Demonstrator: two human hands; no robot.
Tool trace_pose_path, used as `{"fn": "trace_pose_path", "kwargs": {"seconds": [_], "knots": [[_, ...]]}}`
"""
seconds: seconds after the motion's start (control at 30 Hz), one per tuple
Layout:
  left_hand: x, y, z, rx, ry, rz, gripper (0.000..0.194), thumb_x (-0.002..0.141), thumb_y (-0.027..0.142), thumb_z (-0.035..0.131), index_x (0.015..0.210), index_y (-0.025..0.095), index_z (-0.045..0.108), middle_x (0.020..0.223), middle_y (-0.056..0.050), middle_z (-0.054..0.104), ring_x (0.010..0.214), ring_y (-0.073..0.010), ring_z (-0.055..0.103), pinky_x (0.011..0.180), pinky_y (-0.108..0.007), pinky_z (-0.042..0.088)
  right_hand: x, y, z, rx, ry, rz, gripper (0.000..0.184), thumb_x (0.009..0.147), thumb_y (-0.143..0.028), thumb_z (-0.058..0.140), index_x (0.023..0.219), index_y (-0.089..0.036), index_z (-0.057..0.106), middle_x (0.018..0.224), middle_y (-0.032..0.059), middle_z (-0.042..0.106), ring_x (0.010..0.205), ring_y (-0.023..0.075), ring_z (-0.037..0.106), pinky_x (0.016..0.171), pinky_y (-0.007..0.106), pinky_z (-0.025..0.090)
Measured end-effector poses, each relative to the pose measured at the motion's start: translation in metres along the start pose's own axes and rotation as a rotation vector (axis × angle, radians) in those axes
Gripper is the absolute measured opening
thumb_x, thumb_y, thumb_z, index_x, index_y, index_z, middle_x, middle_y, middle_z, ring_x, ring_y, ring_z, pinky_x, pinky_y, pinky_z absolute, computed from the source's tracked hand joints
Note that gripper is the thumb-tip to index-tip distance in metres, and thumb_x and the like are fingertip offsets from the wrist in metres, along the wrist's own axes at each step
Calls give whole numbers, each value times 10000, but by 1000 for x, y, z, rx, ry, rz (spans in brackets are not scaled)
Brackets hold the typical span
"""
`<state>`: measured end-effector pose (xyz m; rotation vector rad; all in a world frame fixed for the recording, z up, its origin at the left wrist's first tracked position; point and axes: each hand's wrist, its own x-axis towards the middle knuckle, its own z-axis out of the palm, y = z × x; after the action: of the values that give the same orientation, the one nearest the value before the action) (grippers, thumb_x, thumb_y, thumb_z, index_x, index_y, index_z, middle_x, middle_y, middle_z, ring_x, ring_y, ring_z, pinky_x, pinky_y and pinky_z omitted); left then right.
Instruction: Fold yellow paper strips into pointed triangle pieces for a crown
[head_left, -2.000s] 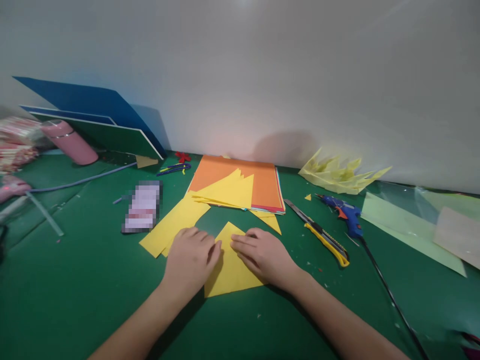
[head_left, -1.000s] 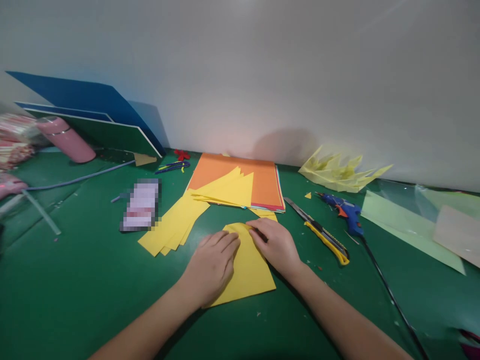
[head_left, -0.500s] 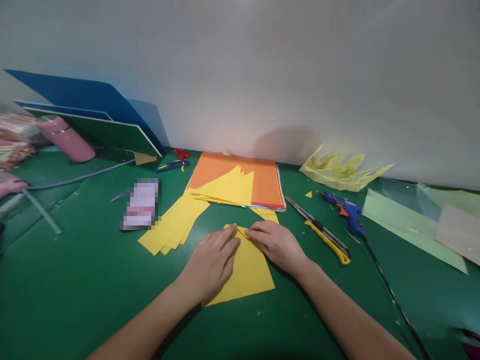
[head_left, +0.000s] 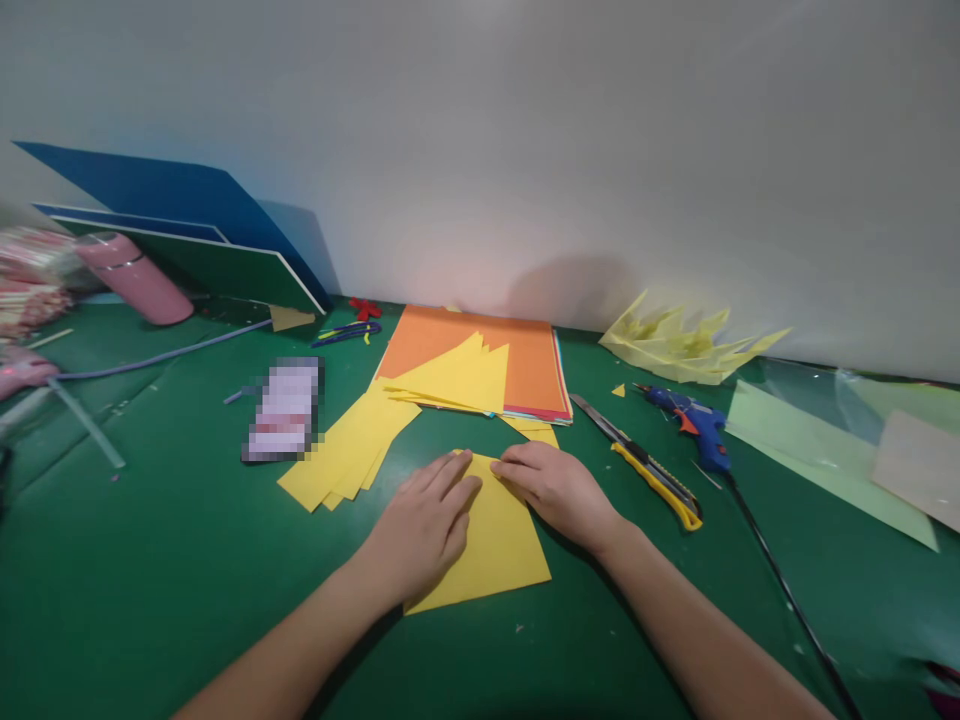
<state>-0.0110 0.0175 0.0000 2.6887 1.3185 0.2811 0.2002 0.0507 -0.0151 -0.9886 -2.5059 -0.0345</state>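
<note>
A sheet of yellow paper lies on the green table in front of me, narrower at its far end. My left hand rests over the sheet's left side, its fingers stretched out and lying on the paper up to the far edge. At the far right corner, my right hand has its fingers bent together and pressed on the paper edge; the thumb is mostly hidden. Beyond the hands, yellow paper strips lie fanned out. Folded yellow triangles rest on a stack of coloured paper with an orange sheet on top.
On the right lie a yellow utility knife with its blade out, a blue glue gun and pale green sheets. A spiky yellow paper piece stands behind. Leftward are a phone, a pink bottle and leaning boards.
The small raised fold at the paper's far edge, between my fingertips, now looks flat. Both hands stay almost in place, and the view has shifted slightly.
</note>
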Motion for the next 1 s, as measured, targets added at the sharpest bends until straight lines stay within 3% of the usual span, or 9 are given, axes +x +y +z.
{"fn": "trace_pose_path", "kwargs": {"seconds": [0.23,0.43,1.0], "knots": [[0,0,0,-16,-10,-5,366,884,160,365,1212,176,527,1411,-98,450,1284,-257,418,1031,-446,387,1,-1,-2,-33,-32,-10,301,977,-211,367,951,-154,662,851,80,662,767,183,562,646,275,438],[1,-1,1,-27,-22,-29,494,871,180,357,1358,110,407,1427,-111,433,1298,-245,410,1061,-426,363,3,-1,-6,-43,-51,-30,290,973,-199,376,936,-152,660,829,71,655,750,178,555,633,269,425],[2,0,2,-3,-15,-49,480,852,182,374,1321,110,443,1410,-129,441,1290,-252,414,1067,-419,364,2,3,-4,-33,-101,-25,202,939,-183,459,949,-163,660,845,63,658,760,182,556,630,267,410]]}}
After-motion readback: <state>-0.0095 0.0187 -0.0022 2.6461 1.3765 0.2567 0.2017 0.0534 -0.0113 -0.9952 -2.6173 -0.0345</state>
